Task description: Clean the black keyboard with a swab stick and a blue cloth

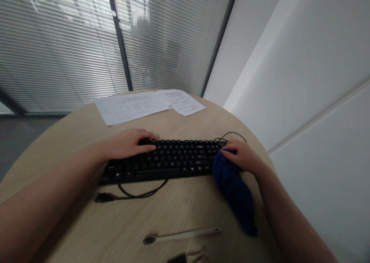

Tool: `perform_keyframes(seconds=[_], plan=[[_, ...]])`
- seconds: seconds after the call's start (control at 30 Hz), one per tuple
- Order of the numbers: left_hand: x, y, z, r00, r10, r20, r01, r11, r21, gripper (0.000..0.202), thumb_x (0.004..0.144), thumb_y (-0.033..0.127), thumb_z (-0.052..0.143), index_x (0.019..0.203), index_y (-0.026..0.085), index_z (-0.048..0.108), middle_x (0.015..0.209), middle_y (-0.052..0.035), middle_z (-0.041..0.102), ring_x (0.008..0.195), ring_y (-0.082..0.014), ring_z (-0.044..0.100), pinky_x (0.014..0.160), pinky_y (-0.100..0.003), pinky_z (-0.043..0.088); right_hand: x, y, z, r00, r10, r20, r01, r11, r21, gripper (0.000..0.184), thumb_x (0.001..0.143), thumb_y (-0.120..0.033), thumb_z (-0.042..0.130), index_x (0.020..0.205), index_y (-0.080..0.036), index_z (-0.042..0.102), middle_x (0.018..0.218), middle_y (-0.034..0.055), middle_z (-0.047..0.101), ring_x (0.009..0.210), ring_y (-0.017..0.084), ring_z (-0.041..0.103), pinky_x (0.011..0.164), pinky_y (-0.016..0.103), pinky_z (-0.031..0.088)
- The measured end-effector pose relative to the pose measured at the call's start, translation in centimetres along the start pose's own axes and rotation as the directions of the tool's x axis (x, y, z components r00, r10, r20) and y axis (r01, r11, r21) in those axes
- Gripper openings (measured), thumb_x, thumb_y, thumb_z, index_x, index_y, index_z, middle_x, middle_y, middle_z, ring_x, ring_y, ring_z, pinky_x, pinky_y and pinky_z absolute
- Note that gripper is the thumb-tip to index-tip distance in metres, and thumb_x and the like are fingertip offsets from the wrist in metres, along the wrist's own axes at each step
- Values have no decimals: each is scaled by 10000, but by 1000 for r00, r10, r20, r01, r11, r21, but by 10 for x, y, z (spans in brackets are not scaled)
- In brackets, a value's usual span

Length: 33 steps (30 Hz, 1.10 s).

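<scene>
A black keyboard (176, 161) lies flat on the round wooden table, its space bar side towards me. My left hand (131, 143) grips its far left part, thumb across the upper keys and fingers at the far edge. At the keyboard's right end, my right hand (241, 155) is closed on a dark blue cloth (234, 189). The cloth covers some keys there and trails down the table towards me. A black cable (141, 196) with a plug loops out below the keyboard. Nearer to me lies a brush (185, 235) with a pale handle and dark bristles.
Printed paper sheets (133, 107) rest at the far side of the table (83, 224). A small dark and tan item (187, 257) is cut off at the bottom edge. A thin black wire (235, 133) curves behind the keyboard. White wall panels (312, 74) stand on the right.
</scene>
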<state>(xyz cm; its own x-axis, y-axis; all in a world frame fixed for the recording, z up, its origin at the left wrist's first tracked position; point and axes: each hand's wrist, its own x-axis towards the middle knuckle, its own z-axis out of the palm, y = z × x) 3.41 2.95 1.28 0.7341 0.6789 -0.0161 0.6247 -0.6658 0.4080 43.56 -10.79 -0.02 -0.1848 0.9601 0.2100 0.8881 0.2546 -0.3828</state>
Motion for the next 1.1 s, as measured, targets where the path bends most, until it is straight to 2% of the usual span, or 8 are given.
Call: perform_keyframes(seconds=[0.1, 0.23, 0.37, 0.53, 0.77, 0.97, 1.1], plan=[[0, 0, 0, 1000, 8, -1, -8, 1000, -6, 465, 886, 562, 522, 1157, 231, 704, 1163, -77, 724, 1065, -266, 651, 941, -360, 451, 0, -2, -2, 1000, -1, -7, 1, 1000, -1, 242, 897, -316, 586, 820, -206, 787, 824, 64, 699, 815, 222, 639, 757, 358, 477], [-1, 1, -2, 1000, 6, -4, -6, 1000, -12, 471, 882, 566, 524, 1162, 233, 706, 1164, -74, 727, 1062, -268, 653, 949, -368, 455, 0, -4, -2, 1000, 4, -10, -4, 1000, 8, 243, 904, -312, 583, 922, -208, 801, 852, 64, 702, 841, 220, 640, 780, 359, 479], [-1, 2, -2, 1000, 6, -1, -6, 1000, -14, 491, 881, 576, 517, 1172, 228, 706, 1166, -81, 724, 1074, -279, 651, 964, -381, 453, 0, -6, -2, 1000, 9, 4, -9, 1000, 11, 232, 901, -317, 597, 863, -212, 800, 840, 57, 695, 817, 210, 636, 767, 351, 477], [0, 2, -2, 1000, 8, -4, -8, 1000, -4, 485, 884, 585, 513, 1156, 234, 707, 1156, -82, 726, 1066, -278, 656, 948, -378, 459, -1, -9, -2, 999, 25, -23, -25, 1000, 6, 222, 890, -296, 602, 922, -218, 807, 851, 56, 699, 824, 214, 642, 770, 353, 480], [0, 1, -1, 1000, 11, -6, -12, 1000, -16, 465, 880, 562, 529, 1157, 235, 709, 1159, -78, 729, 1062, -275, 655, 936, -370, 457, -1, -5, -3, 999, 38, -20, -39, 999, -35, 218, 880, -307, 607, 832, -231, 806, 813, 50, 687, 775, 207, 626, 718, 345, 464], [-1, -1, -1, 1000, 8, -12, -8, 1000, -13, 463, 873, 564, 538, 1154, 240, 715, 1146, -78, 729, 1062, -279, 651, 939, -379, 454, -2, -10, -4, 1000, 16, 8, -16, 1000, -7, 224, 878, -295, 599, 906, -234, 813, 829, 48, 688, 782, 201, 626, 724, 337, 466], [-1, 0, -1, 1000, 2, -8, -2, 1000, -3, 469, 878, 569, 527, 1159, 243, 713, 1141, -80, 728, 1055, -280, 653, 939, -383, 453, -3, -12, -8, 999, 25, 20, -25, 1000, -13, 220, 874, -302, 604, 821, -234, 807, 803, 45, 678, 763, 198, 617, 707, 331, 459]])
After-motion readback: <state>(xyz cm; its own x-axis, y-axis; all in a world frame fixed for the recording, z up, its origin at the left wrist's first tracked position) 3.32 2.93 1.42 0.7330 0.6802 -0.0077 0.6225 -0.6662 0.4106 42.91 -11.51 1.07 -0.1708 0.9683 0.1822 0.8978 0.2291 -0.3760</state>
